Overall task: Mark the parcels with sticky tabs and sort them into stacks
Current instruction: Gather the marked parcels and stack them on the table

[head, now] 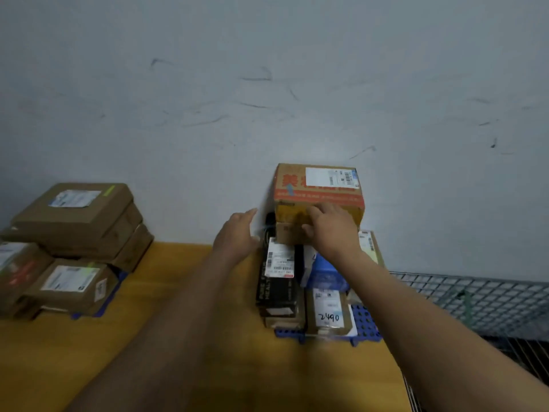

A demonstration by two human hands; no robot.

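Two stacks of parcels stand on a yellow surface (178,292) that meets a scuffed grey wall (267,84) along its far edge. A wire grid (490,298) adjoins the surface's right edge.

The left stack (77,233) of flat brown parcels fills the far left corner; a green tab (108,190) lies on a corner of its top parcel.

The right stack occupies the far edge toward the right corner, against the wall, and rests on a blue plastic pallet (364,322). Its topmost member is a red-printed carton (319,188) with a white shipping label and a small blue strip (290,190) on its upper face. In front of it and lower stand a black box (277,289) with a barcode label, a blue packet (323,275), and, nearest the viewer, a brown parcel hand-marked "2490" (328,313).

Both bare forearms reach in from the near edge.

The right hand (332,230) lies against the front face of the red-printed carton, fingers laid across the cardboard and only slightly bent, gripping nothing.

The left hand (237,233) is just beside the carton's left side, fingers straight and together, palm turned toward the carton. Motion blur hides whether it touches the stack.
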